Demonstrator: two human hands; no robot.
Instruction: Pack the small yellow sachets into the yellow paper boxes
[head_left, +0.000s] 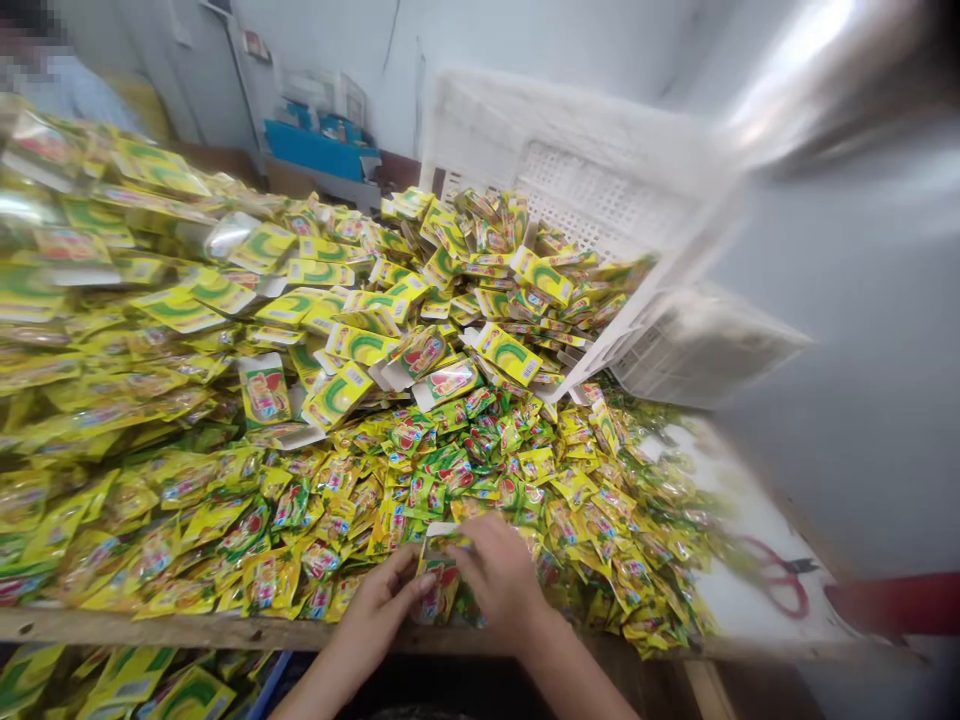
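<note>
A deep heap of small yellow-and-green sachets (pixel 480 450) covers the table. At its near edge both my hands meet on a small stack of sachets (pixel 441 575). My left hand (pixel 382 600) pinches the stack from the left, thumb on top. My right hand (pixel 499 575) is curled over the stack's right side and presses down on it. Folded yellow cartons (pixel 506 352) with a green arc lie higher up in the heap.
A white perforated plastic crate (pixel 600 190) lies tipped on its side at the back right, sachets spilling out. Red-handled scissors (pixel 776 580) rest on the bare white tabletop at right. A person in a light shirt (pixel 71 90) sits at far left. More cartons lie below the wooden table edge (pixel 187 632).
</note>
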